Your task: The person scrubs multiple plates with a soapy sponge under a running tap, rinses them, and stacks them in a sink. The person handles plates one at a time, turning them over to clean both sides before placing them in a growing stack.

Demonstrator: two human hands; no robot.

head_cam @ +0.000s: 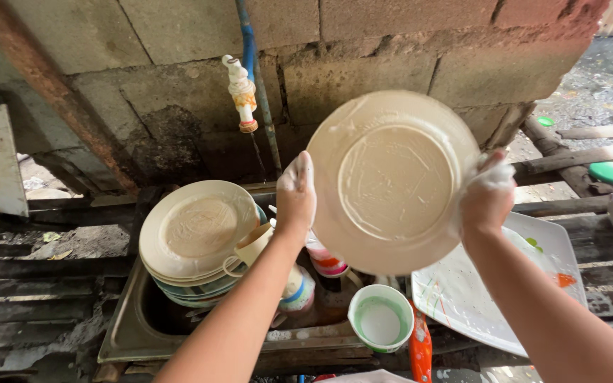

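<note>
Both soapy hands, left hand (pixel 296 191) and right hand (pixel 487 198), grip the plate (pixel 391 181) by opposite edges above the sink (pixel 133 333), on edge, underside facing the camera.

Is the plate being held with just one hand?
No, both soapy hands grip the round cream plate: the left hand on its left edge and the right hand on its right edge.
</note>
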